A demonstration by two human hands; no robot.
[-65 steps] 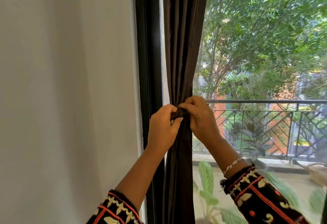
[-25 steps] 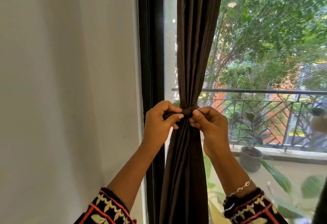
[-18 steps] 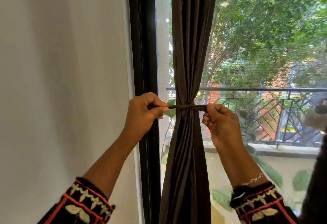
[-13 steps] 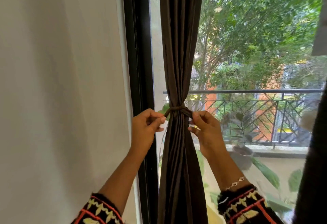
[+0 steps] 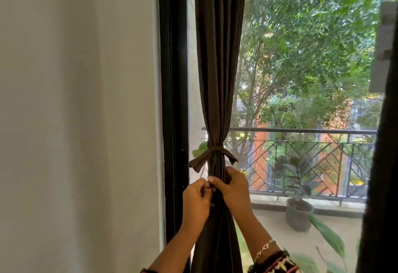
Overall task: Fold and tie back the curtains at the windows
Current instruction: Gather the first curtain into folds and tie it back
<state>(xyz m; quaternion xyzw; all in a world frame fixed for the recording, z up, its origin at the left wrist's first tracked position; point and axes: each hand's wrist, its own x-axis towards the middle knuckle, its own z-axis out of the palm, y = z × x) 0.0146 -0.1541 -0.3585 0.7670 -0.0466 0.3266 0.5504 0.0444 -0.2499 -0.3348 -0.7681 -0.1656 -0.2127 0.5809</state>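
- The dark brown curtain point(image 5: 217, 78), matte and gathered in long pleats, hangs just beside the black window frame point(image 5: 173, 100).
- A matching fabric tie point(image 5: 213, 154) cinches it, with flat ends flaring sideways.
- The left hand point(image 5: 197, 199) and right hand point(image 5: 233, 188), touching, grip the pleats just below the tie.

Plain pale wall point(image 5: 75, 121) on the left. Outside: black balcony railing point(image 5: 301, 131) with diagonal bars, grey pot point(image 5: 298, 214) with a leafy plant just beside it, dense green trees point(image 5: 312, 35) behind, orange building point(image 5: 261, 143) showing through.
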